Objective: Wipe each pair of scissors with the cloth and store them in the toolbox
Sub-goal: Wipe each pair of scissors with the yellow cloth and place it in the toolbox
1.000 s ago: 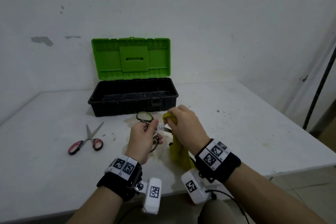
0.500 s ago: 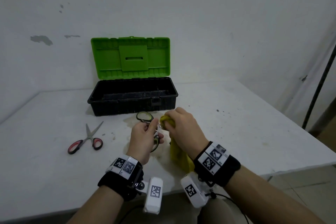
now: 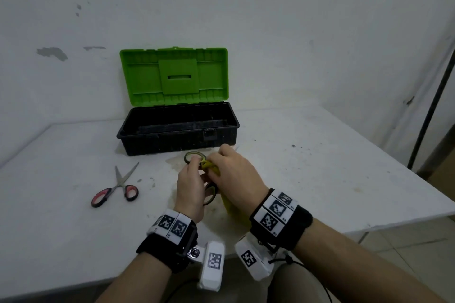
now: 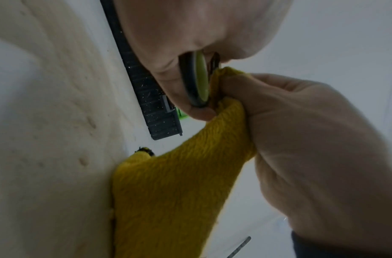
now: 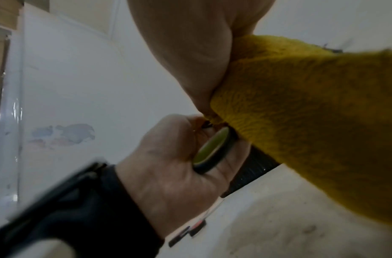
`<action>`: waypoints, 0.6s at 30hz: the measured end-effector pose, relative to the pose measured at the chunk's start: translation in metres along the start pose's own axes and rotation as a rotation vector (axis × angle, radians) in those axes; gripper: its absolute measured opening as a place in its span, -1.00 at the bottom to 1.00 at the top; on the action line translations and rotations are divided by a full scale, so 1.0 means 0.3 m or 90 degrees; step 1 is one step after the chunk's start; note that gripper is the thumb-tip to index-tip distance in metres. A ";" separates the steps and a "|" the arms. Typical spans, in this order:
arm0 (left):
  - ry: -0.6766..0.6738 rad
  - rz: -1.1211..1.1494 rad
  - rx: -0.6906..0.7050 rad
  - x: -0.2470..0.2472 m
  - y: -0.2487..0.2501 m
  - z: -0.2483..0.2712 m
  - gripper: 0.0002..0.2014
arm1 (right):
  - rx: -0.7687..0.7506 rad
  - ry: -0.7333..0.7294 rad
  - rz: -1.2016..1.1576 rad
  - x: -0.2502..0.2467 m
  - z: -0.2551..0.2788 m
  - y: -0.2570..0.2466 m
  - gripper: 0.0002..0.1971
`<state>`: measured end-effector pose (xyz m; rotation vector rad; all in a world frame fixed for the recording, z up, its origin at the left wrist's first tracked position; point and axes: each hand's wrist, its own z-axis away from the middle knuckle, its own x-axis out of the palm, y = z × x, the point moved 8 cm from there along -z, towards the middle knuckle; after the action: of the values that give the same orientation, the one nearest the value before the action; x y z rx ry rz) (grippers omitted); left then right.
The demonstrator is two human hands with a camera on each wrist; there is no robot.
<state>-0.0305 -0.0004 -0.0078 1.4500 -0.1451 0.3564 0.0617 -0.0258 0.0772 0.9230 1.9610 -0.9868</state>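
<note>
My left hand [image 3: 190, 184] grips the green-and-black handled scissors [image 3: 193, 157] by their handles [image 4: 197, 82], just in front of the toolbox. My right hand [image 3: 232, 174] pinches the yellow cloth [image 3: 210, 167] around the scissors close to the handles; the blades are hidden under cloth and fingers. The cloth [image 4: 173, 192] hangs down to the table. In the right wrist view the cloth [image 5: 312, 122] fills the right side and the scissors handle [image 5: 212, 150] shows in the left palm. A second pair, red-handled scissors [image 3: 114, 188], lies on the table to the left. The black toolbox [image 3: 177, 130] stands with its green lid [image 3: 173, 76] raised.
The white table [image 3: 320, 167] has a stained patch under my hands and a front edge near my wrists. A wall stands right behind the toolbox. A dark pole [image 3: 428, 110] leans at the far right beyond the table edge.
My right hand with the cloth has slid left along the scissors toward the handles and the left hand. The blade that showed between the hands is now covered.
</note>
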 end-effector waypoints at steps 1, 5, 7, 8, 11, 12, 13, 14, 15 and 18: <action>0.004 -0.002 0.008 -0.006 0.007 -0.001 -0.64 | 0.007 -0.020 0.006 0.008 0.001 0.007 -0.82; 0.023 -0.002 0.025 -0.041 0.042 -0.012 -0.66 | 0.033 -0.071 0.028 0.004 0.011 0.050 -0.77; 0.006 -0.015 0.025 -0.033 0.043 -0.012 -0.65 | 0.020 -0.033 -0.005 -0.020 0.010 0.036 -0.79; -0.008 -0.023 0.027 -0.020 0.038 -0.008 -0.64 | 0.005 -0.016 -0.017 -0.026 0.008 0.019 -0.80; -0.024 -0.032 0.029 0.008 0.020 0.008 -0.60 | -0.020 -0.013 -0.017 -0.010 0.000 -0.031 -0.83; -0.023 -0.022 0.028 0.008 0.019 0.010 -0.61 | -0.015 -0.021 -0.013 -0.005 -0.001 -0.033 -0.84; -0.021 -0.012 0.030 0.003 0.023 0.011 -0.62 | -0.005 -0.029 -0.012 -0.004 -0.002 -0.025 -0.84; -0.019 -0.009 0.034 -0.003 0.026 0.009 -0.65 | 0.007 -0.040 -0.016 -0.007 -0.001 -0.014 -0.84; -0.021 -0.012 0.036 -0.008 0.028 0.009 -0.66 | 0.016 -0.050 -0.018 -0.008 0.001 -0.003 -0.84; -0.035 -0.009 0.033 -0.008 0.014 0.011 -0.66 | 0.007 -0.047 -0.028 -0.019 0.003 -0.011 -0.87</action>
<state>-0.0337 -0.0036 -0.0041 1.5113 -0.1710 0.3111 0.0620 -0.0294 0.0827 0.8408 1.9229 -1.0422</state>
